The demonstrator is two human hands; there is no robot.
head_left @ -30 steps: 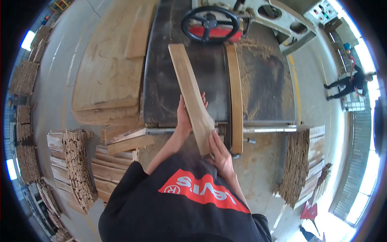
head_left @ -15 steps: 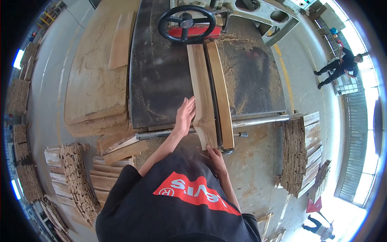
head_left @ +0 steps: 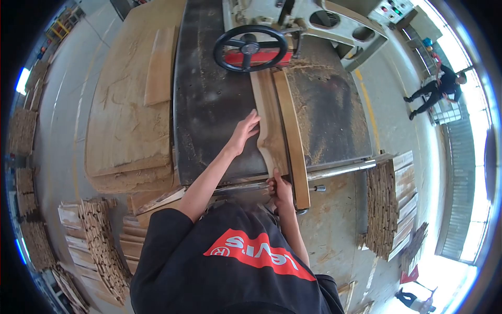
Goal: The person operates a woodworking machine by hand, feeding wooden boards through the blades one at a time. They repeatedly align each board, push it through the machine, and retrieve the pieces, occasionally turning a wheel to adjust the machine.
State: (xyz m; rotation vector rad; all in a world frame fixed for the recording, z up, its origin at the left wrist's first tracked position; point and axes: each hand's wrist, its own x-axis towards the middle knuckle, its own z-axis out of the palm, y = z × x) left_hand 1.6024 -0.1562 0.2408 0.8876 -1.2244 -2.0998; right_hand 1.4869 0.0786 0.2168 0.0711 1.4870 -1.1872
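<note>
A wooden board (head_left: 271, 125) with a curved left edge lies on the dark machine table (head_left: 214, 120), alongside a straight wooden fence (head_left: 294, 141). Its far end reaches under the black handwheel (head_left: 250, 48). My left hand (head_left: 244, 132) rests against the board's left edge, fingers extended and nothing gripped. At the near end of the board, my right hand (head_left: 280, 189) holds the corner, thumb on top and fingers curled beneath.
A large wood-topped stack (head_left: 125, 104) stands left of the machine, with a loose plank (head_left: 160, 65) on it. Piles of boards (head_left: 381, 204) stand on the floor to the right and left. A person (head_left: 442, 88) stands at the far right.
The board has moved forward, away from me, along the fence toward the handwheel. My right hand has gone forward with it, and my left hand has shifted slightly. The camera view has shifted a little.
</note>
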